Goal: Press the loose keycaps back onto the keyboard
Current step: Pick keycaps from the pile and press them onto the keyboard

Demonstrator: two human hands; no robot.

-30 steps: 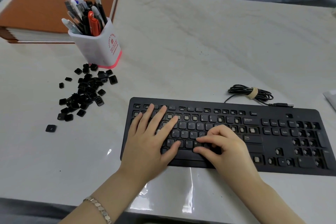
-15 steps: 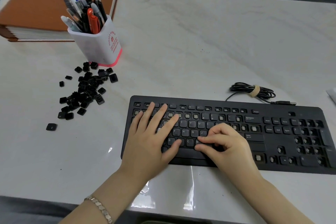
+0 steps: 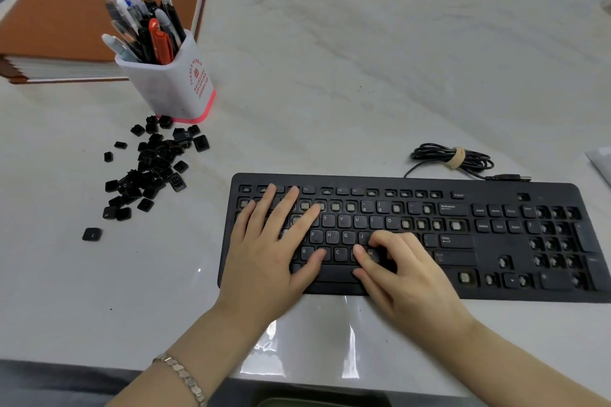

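On the keyboard's (image 3: pixel 496 251) bottom row, we are resting our left hand (image 3: pixel 267 258) flat and open, our curled right hand (image 3: pixel 406 281) pressing squarely atop a likely light, rigid keycap (image 3: pixel 372 254).

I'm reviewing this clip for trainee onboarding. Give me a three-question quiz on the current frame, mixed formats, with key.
1. True or false: the left hand lies flat on the keyboard.
2. The loose keycaps lie: A) right of the keyboard; B) in front of the pen cup; C) on top of the keyboard.
3. Fill in: fingers of the right hand are ____ over the keys.
Key: 1 true; 2 B; 3 curled.
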